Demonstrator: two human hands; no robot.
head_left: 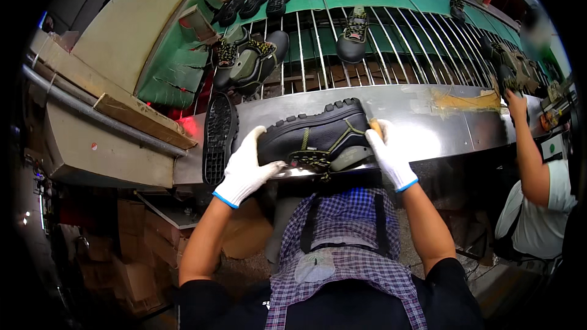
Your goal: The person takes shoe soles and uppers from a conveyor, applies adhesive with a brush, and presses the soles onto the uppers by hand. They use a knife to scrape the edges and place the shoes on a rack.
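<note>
A black work shoe (312, 137) with yellow-green stitching and speckled laces lies on its side at the bench's near edge. Its lugged sole faces away from me and its toe points left. My left hand (244, 168), in a white glove with a blue cuff, is closed around the toe, thumb on the near side. At the heel is my gloved right hand (391, 156), its thumb against the shoe. A short tan, wooden-looking stick (375, 127) shows between that thumb and the fingers; the rest of it is hidden. Left of my left hand lies a loose black outsole (219, 137).
Metal bench edge (403, 107) borders a rack of metal rods (312, 55). Several shoes (251, 61) stand on the rack's left, and a single shoe (353, 35) sits mid-rack. Black soles (254, 3) lie beyond. At right, a person's arm (527, 146) reaches toward other shoes.
</note>
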